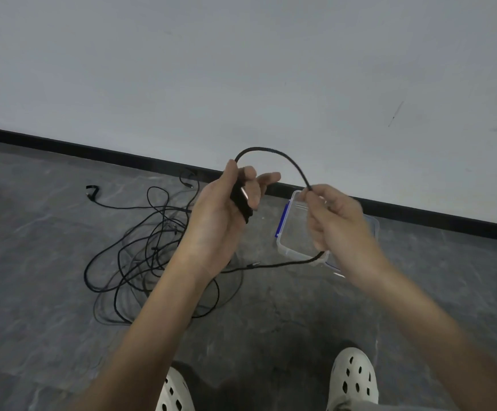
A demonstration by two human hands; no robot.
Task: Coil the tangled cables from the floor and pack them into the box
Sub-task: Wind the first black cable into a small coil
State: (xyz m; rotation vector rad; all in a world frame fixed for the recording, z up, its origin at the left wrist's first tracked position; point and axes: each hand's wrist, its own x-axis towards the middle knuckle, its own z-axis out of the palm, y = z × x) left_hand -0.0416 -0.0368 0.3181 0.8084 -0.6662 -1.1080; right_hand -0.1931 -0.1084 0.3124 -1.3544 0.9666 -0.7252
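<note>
Grey floor (271, 307) meets a white wall (241, 54) with a black strip along the bottom. A person stands over a messy pile of black cables (140, 256) lying on the floor. A clear box (289, 221) with blue clips sits open just beside the pile, near the wall.

The left hand (220, 215) is closed around a small bundle of black cable (274, 157). The right hand (333, 221) pinches the same cable, so it bends in a hoop between the two hands. The rest of it hangs down past the right hand and trails over the floor.

I think the person is winding one cable into loops. To do it well, make each loop the same size as the others. Let the cable slide gently through the right hand. Pull slowly, so the tail does not drag the pile into knots.
</note>
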